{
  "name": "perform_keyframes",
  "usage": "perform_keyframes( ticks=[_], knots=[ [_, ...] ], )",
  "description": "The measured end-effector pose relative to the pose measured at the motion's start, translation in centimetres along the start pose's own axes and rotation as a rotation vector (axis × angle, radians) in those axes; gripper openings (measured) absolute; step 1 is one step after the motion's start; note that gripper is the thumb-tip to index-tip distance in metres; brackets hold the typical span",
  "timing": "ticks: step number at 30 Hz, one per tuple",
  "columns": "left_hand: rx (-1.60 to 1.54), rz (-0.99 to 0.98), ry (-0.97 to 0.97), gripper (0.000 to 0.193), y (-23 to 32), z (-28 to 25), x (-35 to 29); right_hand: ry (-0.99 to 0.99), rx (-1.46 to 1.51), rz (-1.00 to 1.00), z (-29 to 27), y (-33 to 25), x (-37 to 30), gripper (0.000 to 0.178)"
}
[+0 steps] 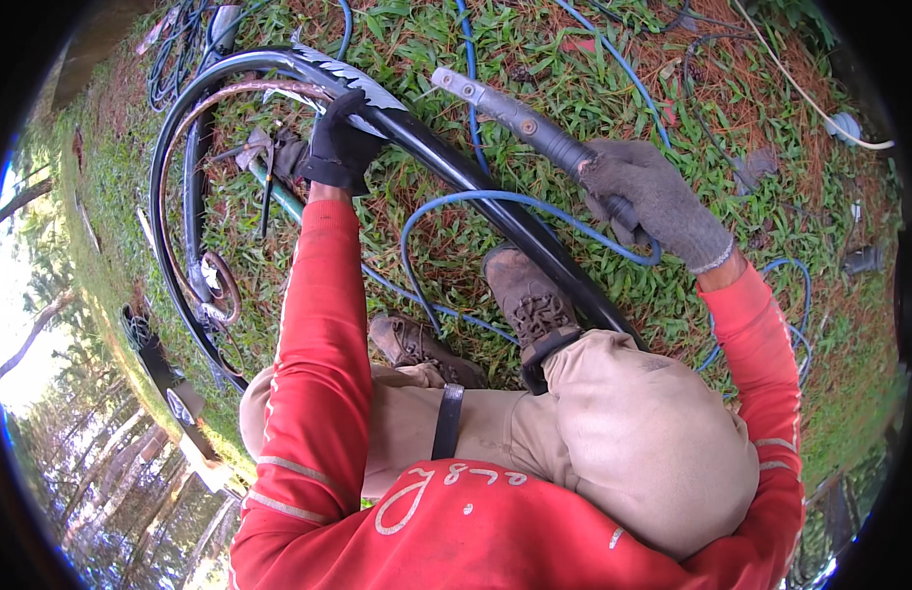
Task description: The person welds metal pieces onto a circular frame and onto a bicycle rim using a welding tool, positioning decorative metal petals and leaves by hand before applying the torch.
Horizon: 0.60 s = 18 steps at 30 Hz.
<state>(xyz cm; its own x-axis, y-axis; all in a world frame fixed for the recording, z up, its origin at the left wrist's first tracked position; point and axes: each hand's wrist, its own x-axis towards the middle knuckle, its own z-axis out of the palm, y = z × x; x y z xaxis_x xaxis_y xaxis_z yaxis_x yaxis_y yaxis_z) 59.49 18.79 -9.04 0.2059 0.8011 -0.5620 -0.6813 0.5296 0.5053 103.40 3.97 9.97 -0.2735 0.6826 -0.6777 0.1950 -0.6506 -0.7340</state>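
Observation:
My left hand (343, 147), in a black glove, is closed around the inner edge of a curved black metal frame (446, 162). Silver jagged leaf-shaped metal pieces (353, 79) run along the frame beside it, and a brown scroll (215, 285) curls inside the curve. My right hand (658, 197), in a grey knit glove, grips a grey welding electrode holder (520, 120). A short thin rod sticks out near its tip, just right of the frame and apart from it. Blue cable (574, 216) loops below the holder.
Grass with brown pine needles (535, 44) lies under everything. Blue cables (471, 59) cross it, and a white cable (800, 98) runs at the far right. Near my left wrist lies a green rod-like thing (279, 192). My boots (525, 290) stand close to the frame.

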Motion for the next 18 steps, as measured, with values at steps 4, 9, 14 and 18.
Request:
perform_keyframes(
  ticks=[4, 9, 14, 18],
  knots=[
    [-0.020, 0.000, -0.009, 0.021, 0.2, -0.7, 0.4, -0.029, 0.029, -0.055, -0.1, 0.4, 0.3, 0.035],
    [0.005, 0.000, 0.003, 0.023, -0.2, -0.3, 0.3, -0.042, 0.020, 0.005, 0.0, 0.2, 0.1, 0.034],
    [-0.004, 0.018, 0.021, 0.023, 0.0, -0.7, 0.4, -0.034, -0.033, -0.016, -0.1, -0.2, 0.0, 0.031],
    [0.015, 0.018, 0.020, 0.023, 0.0, -0.7, 0.2, 0.029, 0.024, -0.148, 0.4, 0.9, -0.1, 0.028]
  ],
)
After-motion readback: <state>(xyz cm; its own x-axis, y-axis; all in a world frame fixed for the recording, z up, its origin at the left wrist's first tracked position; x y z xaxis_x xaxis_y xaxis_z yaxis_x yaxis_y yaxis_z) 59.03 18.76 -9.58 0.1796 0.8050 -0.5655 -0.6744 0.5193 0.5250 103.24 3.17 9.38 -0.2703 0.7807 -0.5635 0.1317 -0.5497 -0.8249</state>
